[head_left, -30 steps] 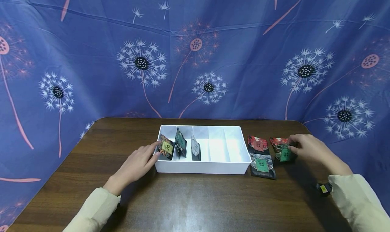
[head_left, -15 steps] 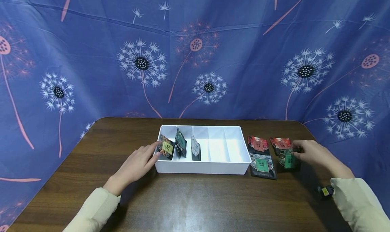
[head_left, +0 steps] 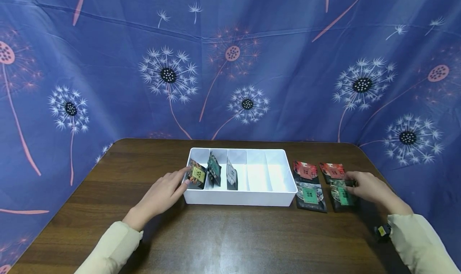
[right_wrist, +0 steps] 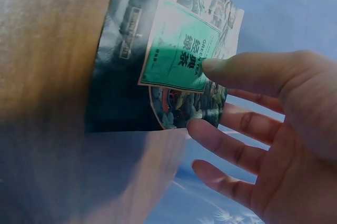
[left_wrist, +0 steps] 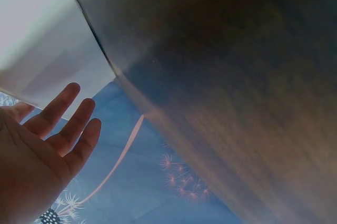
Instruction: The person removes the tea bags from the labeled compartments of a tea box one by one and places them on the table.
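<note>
My right hand (head_left: 369, 189) pinches a dark green tea bag sachet (head_left: 343, 198) by its right edge, low over the table. In the right wrist view the thumb (right_wrist: 224, 71) lies on the front of the packet (right_wrist: 126, 97), with fingers behind it; the green label reads "GREEN TEA". My left hand (head_left: 160, 196) rests at the left end of a white divided box (head_left: 237, 198), its fingertips by a yellow-labelled sachet (head_left: 197, 174). The left wrist view shows its fingers loosely extended. A dark green sachet (head_left: 214, 169) and a grey-labelled sachet (head_left: 231, 175) stand in compartments to its right.
Right of the box lie a red-labelled sachet (head_left: 305, 172) and a green-labelled one (head_left: 310, 197) below it. A second red-labelled sachet (head_left: 332, 171) lies farther right, just behind the held packet. The brown table (head_left: 230, 242) ends at a blue patterned cloth (head_left: 288, 106).
The right hand has drawn the green tea bag sachet off the red-labelled one, toward the near side and slightly right, uncovering the red label. The left hand has stayed where it was.
</note>
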A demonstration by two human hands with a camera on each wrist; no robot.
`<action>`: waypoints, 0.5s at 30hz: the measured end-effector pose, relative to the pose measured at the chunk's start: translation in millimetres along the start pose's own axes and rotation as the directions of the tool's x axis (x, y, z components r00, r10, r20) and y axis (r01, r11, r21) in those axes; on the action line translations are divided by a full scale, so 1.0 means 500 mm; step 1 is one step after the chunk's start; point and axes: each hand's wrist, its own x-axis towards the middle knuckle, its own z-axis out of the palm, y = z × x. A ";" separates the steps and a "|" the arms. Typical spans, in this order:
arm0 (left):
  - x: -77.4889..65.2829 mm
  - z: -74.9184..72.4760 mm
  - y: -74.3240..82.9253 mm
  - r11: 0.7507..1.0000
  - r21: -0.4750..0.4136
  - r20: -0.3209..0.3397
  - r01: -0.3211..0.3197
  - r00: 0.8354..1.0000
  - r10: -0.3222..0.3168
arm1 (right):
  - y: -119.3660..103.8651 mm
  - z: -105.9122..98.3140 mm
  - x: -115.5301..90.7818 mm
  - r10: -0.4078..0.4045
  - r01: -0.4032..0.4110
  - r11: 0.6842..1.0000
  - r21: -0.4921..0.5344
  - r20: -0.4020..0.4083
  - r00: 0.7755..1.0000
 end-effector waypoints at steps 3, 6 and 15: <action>0.000 0.000 -0.001 1.000 -0.003 0.004 0.006 1.000 -0.006 | 0.002 0.006 0.002 0.011 -0.011 1.000 -0.004 0.001 1.000; 0.000 0.000 -0.001 1.000 -0.003 0.004 0.006 1.000 -0.006 | 0.004 0.013 0.002 0.019 -0.019 1.000 -0.001 0.004 1.000; 0.002 0.003 -0.003 1.000 -0.005 0.001 -0.002 1.000 0.002 | 0.007 0.032 0.003 0.033 -0.033 0.999 0.019 -0.020 0.999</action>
